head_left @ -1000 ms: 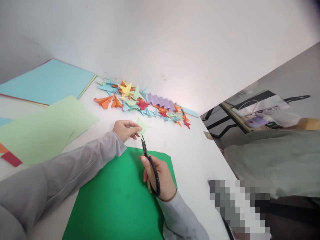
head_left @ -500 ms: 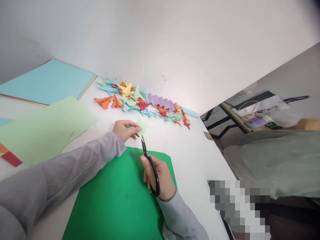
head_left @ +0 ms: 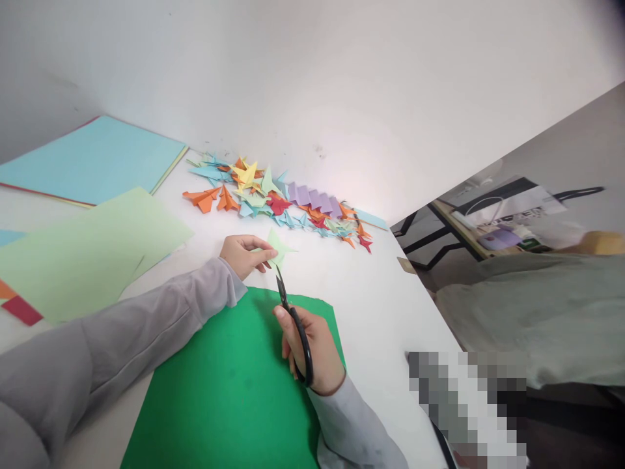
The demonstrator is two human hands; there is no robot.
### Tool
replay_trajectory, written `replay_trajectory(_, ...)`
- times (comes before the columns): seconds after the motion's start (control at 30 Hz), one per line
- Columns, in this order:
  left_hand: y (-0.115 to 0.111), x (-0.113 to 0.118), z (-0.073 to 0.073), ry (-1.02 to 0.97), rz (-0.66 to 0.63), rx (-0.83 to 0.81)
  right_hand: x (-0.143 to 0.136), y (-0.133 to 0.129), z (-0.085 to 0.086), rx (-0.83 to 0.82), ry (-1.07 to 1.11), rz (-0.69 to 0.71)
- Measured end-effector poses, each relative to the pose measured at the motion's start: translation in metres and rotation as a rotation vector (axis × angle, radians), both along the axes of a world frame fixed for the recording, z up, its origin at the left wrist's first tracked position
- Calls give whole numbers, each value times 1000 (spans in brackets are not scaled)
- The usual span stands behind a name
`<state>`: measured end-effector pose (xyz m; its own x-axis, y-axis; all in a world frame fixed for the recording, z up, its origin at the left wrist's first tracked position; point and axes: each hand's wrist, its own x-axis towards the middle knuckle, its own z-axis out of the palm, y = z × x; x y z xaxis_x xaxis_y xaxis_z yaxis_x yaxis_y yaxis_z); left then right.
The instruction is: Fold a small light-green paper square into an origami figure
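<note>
My left hand (head_left: 247, 256) pinches a small pale green folded paper piece (head_left: 283, 249) with pointed corners, held above the white table. My right hand (head_left: 315, 345) is closed around the black handles of a pair of scissors (head_left: 303, 345). The blades point up and away from me, and their tips meet the lower edge of the folded paper. Whether the blades have cut into it I cannot make out. Below both hands lies a green sheet (head_left: 229, 384).
Folded paper shapes (head_left: 263, 189) in several colours line the wall side of the table. Light green sheets (head_left: 97, 247) and a stack topped with blue paper (head_left: 97, 156) lie to the left. At right, a person's pale green clothing (head_left: 532, 312) shows beyond the table edge.
The scissor blades look closer together than half a second ago. My left hand and the folded paper have barely moved.
</note>
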<state>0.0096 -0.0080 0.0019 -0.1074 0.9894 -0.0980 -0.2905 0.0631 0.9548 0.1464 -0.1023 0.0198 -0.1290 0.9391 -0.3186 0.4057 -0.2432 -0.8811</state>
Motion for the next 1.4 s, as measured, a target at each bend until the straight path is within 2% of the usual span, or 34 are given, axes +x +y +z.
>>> replay_trajectory(0.4,3,-1,-5,-20,38,0,8,-11,-2,-80,43,-22)
replay_trajectory(0.5,5,0,-8,-46,42,16,16,-17,-2,-84,35,-84)
replay_trajectory(0.6,6,0,-12,-62,46,27,29,-15,-4,46,-28,-207)
replay_trajectory(0.73,7,1,-11,-69,39,10,53,11,-11,291,-347,-250)
replay_trajectory(0.9,6,2,-4,-98,29,-21,73,61,-23,470,-799,-226)
replay_trajectory(0.97,6,2,-2,-107,24,-16,76,79,-26,465,-936,-260)
replay_trajectory(1.13,8,-2,-1,-19,-70,-32,81,112,-27,492,-1089,-232)
replay_trajectory(1.3,8,0,2,126,12,6,88,127,-25,495,-1186,-270)
replay_trajectory(1.4,3,7,5,146,32,62,84,125,-20,566,-1199,-247)
